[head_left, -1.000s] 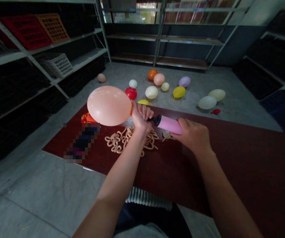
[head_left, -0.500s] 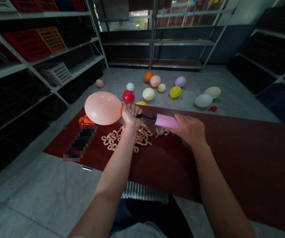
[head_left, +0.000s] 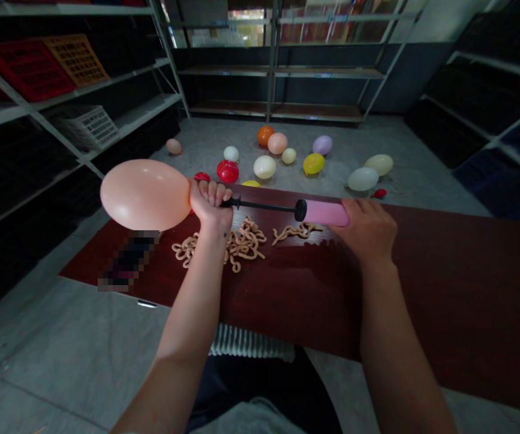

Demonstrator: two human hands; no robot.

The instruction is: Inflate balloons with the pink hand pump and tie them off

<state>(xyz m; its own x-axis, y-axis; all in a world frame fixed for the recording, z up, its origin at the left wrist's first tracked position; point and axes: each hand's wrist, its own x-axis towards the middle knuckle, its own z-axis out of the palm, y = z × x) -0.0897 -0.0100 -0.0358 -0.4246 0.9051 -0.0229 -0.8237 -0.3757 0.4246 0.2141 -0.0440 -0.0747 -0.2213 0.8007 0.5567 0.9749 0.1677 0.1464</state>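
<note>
A large peach balloon (head_left: 145, 194) bulges out to the left of my left hand (head_left: 210, 202). That hand is closed around the balloon's neck and the black handle end of a pump. My right hand (head_left: 366, 229) wraps round the pink barrel of the pump (head_left: 326, 212). Between the two hands a long black rod is exposed. Below them, twisted tan uninflated balloons (head_left: 244, 241) lie in a tangle on the dark red table (head_left: 296, 301), with a smaller strand (head_left: 296, 230) to the right.
A pixelated dark object (head_left: 131, 259) lies at the table's left end. Beyond the table, several balloons, including a yellow one (head_left: 313, 164) and a red one (head_left: 228, 171), rest on the floor. Shelves with crates, one white (head_left: 95, 128), stand at the left; more shelving stands behind and right.
My hands have moved apart, exposing more of the black rod. The peach balloon looks larger and has shifted left with my left hand. The view has shifted slightly.
</note>
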